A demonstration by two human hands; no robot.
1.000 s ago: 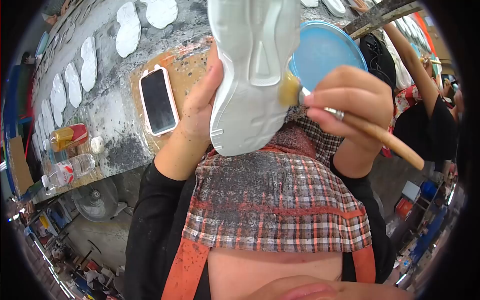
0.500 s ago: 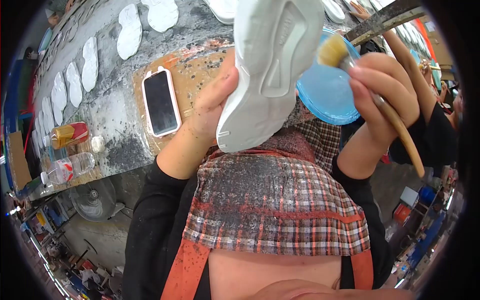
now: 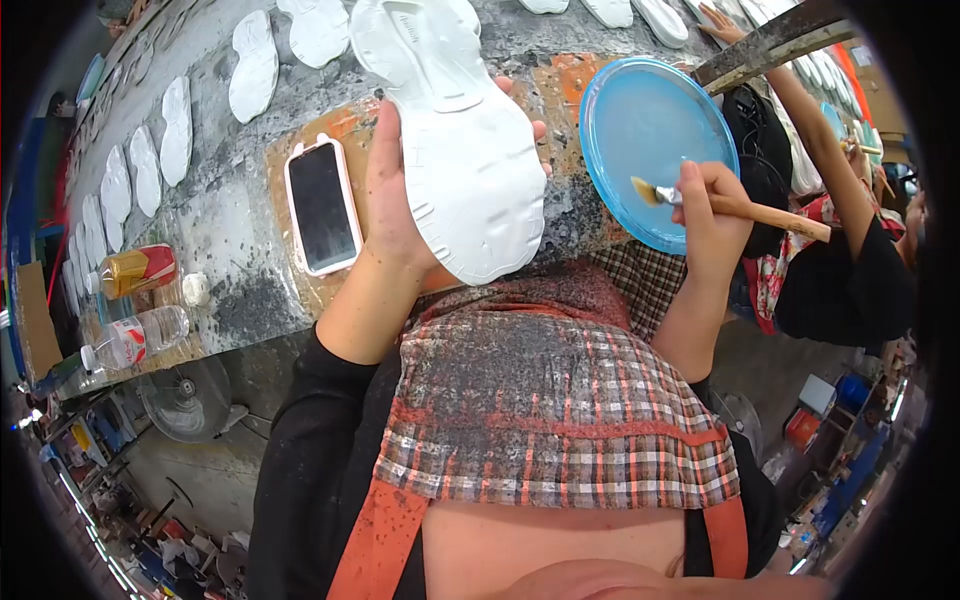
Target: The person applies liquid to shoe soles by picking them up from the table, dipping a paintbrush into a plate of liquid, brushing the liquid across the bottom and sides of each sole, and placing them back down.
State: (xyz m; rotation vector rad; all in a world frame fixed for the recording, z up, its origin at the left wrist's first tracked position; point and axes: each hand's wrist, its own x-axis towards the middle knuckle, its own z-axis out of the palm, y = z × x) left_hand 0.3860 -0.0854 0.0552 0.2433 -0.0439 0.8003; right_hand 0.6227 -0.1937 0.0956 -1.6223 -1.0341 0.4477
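Observation:
My left hand (image 3: pixel 397 200) supports a white shoe sole (image 3: pixel 470 180) from below, thumb along its left edge and fingertips showing at its right edge. The sole's broad end points toward my body. My right hand (image 3: pixel 712 212) grips a wooden-handled brush (image 3: pixel 765 214) with a metal collar and pale bristles. Its bristle end is over a round blue tub (image 3: pixel 590 140) of cloudy pale liquid; whether the bristles touch the liquid I cannot tell. Under and beside my left forearm lies a brown board (image 3: pixel 282 190) with a phone in a pink case (image 3: pixel 324 205) on it.
More white soles (image 3: pixel 253 68) are laid out across the paint-stained table (image 3: pixel 235 230). Two bottles (image 3: pixel 137 270) and a small white object (image 3: pixel 196 289) sit near its left edge. A metal bar (image 3: pixel 770 45) crosses at the upper right. Beyond it, another person's arm (image 3: pixel 825 140) reaches over the table.
The brush has dropped from beside the sole to over the blue tub, with my right hand lower. The sole has tilted and moved left, showing its other face.

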